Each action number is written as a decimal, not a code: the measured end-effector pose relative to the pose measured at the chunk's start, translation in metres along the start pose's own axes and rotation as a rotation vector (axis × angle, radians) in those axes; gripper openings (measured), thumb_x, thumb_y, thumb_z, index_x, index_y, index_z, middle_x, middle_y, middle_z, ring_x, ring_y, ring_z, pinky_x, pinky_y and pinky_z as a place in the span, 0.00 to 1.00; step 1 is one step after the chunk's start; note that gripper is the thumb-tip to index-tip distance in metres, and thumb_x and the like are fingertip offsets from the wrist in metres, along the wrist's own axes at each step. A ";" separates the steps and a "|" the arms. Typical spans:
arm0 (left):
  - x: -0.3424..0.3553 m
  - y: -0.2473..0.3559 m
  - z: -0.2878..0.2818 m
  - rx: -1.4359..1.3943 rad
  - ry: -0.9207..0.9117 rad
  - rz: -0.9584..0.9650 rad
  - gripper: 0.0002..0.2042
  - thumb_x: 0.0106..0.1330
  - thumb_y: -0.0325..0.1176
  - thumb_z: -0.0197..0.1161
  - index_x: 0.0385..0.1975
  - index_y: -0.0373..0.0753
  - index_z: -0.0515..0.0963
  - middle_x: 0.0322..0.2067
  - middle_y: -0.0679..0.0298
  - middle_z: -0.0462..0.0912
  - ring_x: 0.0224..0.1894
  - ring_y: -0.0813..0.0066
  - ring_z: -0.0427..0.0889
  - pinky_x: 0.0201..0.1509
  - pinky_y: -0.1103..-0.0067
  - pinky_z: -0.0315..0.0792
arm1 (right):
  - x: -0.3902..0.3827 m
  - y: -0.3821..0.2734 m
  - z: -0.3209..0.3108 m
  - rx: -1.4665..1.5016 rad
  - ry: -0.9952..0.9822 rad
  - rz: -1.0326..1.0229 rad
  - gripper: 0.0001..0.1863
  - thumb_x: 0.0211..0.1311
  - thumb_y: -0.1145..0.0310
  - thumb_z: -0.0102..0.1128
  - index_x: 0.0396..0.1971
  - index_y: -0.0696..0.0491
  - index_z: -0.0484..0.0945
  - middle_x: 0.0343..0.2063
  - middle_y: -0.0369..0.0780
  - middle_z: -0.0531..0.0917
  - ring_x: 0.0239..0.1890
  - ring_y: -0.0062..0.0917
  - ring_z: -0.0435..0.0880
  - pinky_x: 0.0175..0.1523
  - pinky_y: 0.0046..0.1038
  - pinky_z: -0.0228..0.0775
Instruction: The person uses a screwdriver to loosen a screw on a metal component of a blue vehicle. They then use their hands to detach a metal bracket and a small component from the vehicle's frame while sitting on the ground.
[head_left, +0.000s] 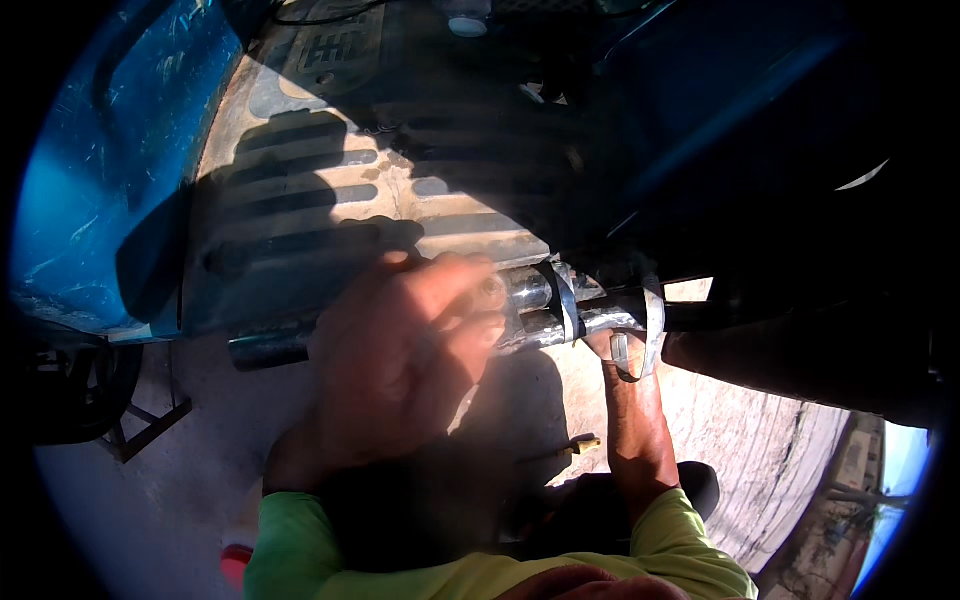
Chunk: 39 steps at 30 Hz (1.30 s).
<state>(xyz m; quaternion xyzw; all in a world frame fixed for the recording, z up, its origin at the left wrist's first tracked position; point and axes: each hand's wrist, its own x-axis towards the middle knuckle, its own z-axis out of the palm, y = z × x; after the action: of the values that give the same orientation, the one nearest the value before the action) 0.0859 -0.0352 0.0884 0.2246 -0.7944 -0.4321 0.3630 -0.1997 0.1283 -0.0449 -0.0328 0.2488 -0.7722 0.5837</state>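
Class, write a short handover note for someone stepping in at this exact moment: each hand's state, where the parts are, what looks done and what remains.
Left hand: wrapped around the end of the chrome exhaust pipe under the blue scooter body.
Right hand: mostly hidden behind the pipe at its metal clamp; its grip cannot be judged.
Done: both hands are on the pipe, which lies beside the ribbed engine cover.
Left: whether the clamp is tight or loose cannot be told; check it first.

— Where am I working?
— Outdoors, at a roadside vehicle repair spot, it looks like. A blue body panel (90, 170) fills the upper left of the frame, a dusty ribbed engine casing (330, 180) sits in the upper middle, and a chrome pipe (560, 315) runs across the centre.
— And below me?
— Bare sunlit concrete (760, 440) at the lower right.
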 end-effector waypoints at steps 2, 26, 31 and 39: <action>0.000 -0.003 -0.005 -0.053 -0.052 0.011 0.17 0.61 0.25 0.65 0.51 0.32 0.77 0.42 0.51 0.83 0.37 0.70 0.83 0.43 0.76 0.78 | -0.001 0.009 -0.008 0.011 -0.005 0.004 0.15 0.73 0.63 0.51 0.49 0.56 0.78 0.48 0.42 0.84 0.50 0.27 0.82 0.56 0.27 0.74; 0.009 -0.021 -0.013 -0.211 -0.011 0.187 0.22 0.56 0.35 0.76 0.49 0.33 0.80 0.42 0.52 0.86 0.36 0.61 0.86 0.43 0.69 0.82 | -0.079 -0.002 0.105 -1.013 0.169 0.382 0.18 0.67 0.64 0.60 0.51 0.60 0.82 0.47 0.50 0.86 0.51 0.37 0.85 0.57 0.36 0.74; -0.001 -0.012 -0.011 -0.255 -0.036 0.065 0.23 0.58 0.25 0.67 0.55 0.32 0.75 0.45 0.58 0.83 0.38 0.73 0.79 0.54 0.73 0.72 | -0.104 -0.017 0.163 -1.608 0.106 -0.022 0.19 0.64 0.67 0.61 0.50 0.62 0.81 0.42 0.47 0.86 0.45 0.33 0.85 0.53 0.32 0.76; 0.002 0.001 0.004 -0.199 0.107 0.019 0.14 0.62 0.21 0.67 0.48 0.31 0.80 0.36 0.59 0.84 0.35 0.76 0.82 0.43 0.80 0.77 | -0.089 -0.011 0.172 -1.981 -0.096 -0.396 0.25 0.71 0.59 0.58 0.57 0.66 0.75 0.44 0.49 0.83 0.45 0.30 0.82 0.48 0.31 0.75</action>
<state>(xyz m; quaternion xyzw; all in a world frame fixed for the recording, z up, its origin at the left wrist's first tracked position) 0.0820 -0.0338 0.0891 0.2026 -0.7292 -0.4929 0.4293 -0.1224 0.1524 0.1316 -0.5743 0.7441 -0.2990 0.1645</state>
